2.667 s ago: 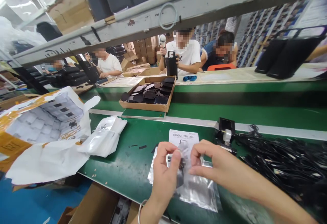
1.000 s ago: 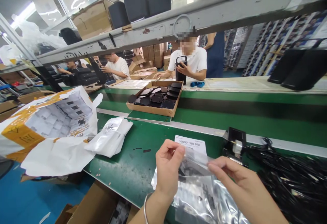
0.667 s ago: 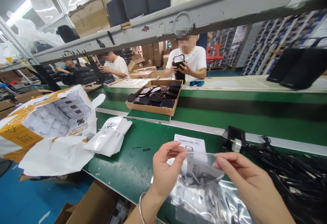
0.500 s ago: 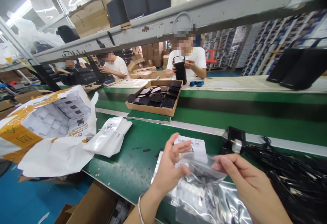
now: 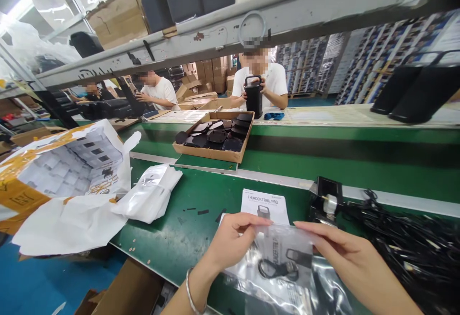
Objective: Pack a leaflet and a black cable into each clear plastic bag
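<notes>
Only one text can be read with certainty: "THUNDER TRAIL PRO", printed in dark capitals across the top of the white leaflet (image 5: 265,205) lying at lower centre of the frame. The print on the torn orange-and-white carton (image 5: 21,195) at left is too blurred to read.

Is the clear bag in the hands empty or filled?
Filled: through the clear plastic bag, pinched at its top edge by left hand and right hand, a coiled black cable and leaflet show.

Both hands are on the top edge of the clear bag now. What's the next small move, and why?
Probably run the left hand and right hand along the clear bag mouth to press it shut: cable and leaflet already sit inside.
</notes>
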The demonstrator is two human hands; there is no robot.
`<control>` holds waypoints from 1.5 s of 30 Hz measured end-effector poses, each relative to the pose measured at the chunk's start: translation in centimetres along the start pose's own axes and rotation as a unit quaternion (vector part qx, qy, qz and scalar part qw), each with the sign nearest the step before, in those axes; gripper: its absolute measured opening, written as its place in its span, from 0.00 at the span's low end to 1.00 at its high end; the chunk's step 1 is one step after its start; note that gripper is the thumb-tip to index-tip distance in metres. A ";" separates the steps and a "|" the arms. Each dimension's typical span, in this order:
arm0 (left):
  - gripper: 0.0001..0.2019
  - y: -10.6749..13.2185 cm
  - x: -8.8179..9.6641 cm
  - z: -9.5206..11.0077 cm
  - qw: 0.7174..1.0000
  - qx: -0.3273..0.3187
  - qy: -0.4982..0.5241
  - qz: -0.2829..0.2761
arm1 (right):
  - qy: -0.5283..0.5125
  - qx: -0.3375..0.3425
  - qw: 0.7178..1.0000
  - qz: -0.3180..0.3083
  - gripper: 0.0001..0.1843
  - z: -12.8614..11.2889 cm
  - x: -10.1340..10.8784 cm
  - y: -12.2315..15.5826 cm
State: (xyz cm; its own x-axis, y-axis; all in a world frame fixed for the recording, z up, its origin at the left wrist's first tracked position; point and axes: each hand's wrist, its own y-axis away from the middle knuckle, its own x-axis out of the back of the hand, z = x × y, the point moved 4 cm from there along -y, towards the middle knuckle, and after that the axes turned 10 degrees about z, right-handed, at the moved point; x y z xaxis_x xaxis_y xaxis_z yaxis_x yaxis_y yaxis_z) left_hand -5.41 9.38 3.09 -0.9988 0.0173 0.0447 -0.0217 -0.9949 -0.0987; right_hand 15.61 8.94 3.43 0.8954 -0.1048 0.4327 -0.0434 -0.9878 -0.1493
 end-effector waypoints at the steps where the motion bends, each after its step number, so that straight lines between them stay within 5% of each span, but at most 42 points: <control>1: 0.10 0.0 0.1 -0.1 0.999 0.014 0.040 -0.013 | 0.003 0.006 1.000 0.001 0.15 0.1 0.1 -0.1; 4: 0.22 0.0 -0.2 -0.6 0.981 0.083 0.173 -0.022 | 0.001 0.025 1.000 -0.001 0.13 0.2 0.1 -0.2; 6: 0.28 -0.1 -0.9 -1.0 0.979 0.109 0.173 -0.011 | -0.009 0.047 0.999 -0.016 0.12 0.1 0.0 0.0; 9: 0.20 -0.1 -2.0 -1.8 0.989 0.124 0.074 0.013 | -0.010 0.052 0.998 0.037 0.13 0.6 0.7 0.1; 12: 0.17 0.0 -2.4 -2.6 0.991 0.121 0.031 0.039 | 0.089 -0.025 0.983 0.161 0.25 2.9 2.4 0.0; 15: 0.16 0.0 -2.3 -3.1 0.991 0.115 0.040 0.048 | 0.164 -0.085 0.967 0.176 0.29 5.8 3.2 -0.5; 20: 0.17 0.2 -2.0 -3.2 0.991 0.120 0.041 0.050 | 0.081 -0.089 0.987 0.103 0.27 7.5 3.6 -1.2; 23: 0.16 0.3 -1.9 -3.3 0.990 0.118 0.046 0.053 | 0.021 -0.160 0.984 0.081 0.28 7.0 4.4 -1.4; 27: 0.16 0.4 -1.9 -3.4 0.992 0.106 0.052 0.051 | -0.108 -0.245 0.950 0.159 0.19 6.3 4.6 -1.6; 35: 0.17 0.5 -2.2 -3.6 0.993 0.097 0.046 0.048 | -0.164 -0.209 0.942 0.204 0.20 6.8 2.6 0.2; 41: 0.17 0.4 -2.4 -3.8 0.993 0.098 0.041 0.050 | 0.147 -0.087 0.970 0.175 0.21 8.5 3.2 0.6; 45: 0.17 0.5 -2.5 -3.7 0.993 0.095 0.038 0.056 | 0.186 -0.070 0.971 0.132 0.17 6.5 2.6 1.9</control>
State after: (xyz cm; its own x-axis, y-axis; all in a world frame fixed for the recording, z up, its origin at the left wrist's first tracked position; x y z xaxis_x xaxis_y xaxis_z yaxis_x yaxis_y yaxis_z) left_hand -3.12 9.21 -0.74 -0.9950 -0.0952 -0.0312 0.0920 -0.9916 0.0909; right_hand 20.76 7.57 -1.45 0.6244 -0.3656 0.6903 -0.3328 -0.9240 -0.1883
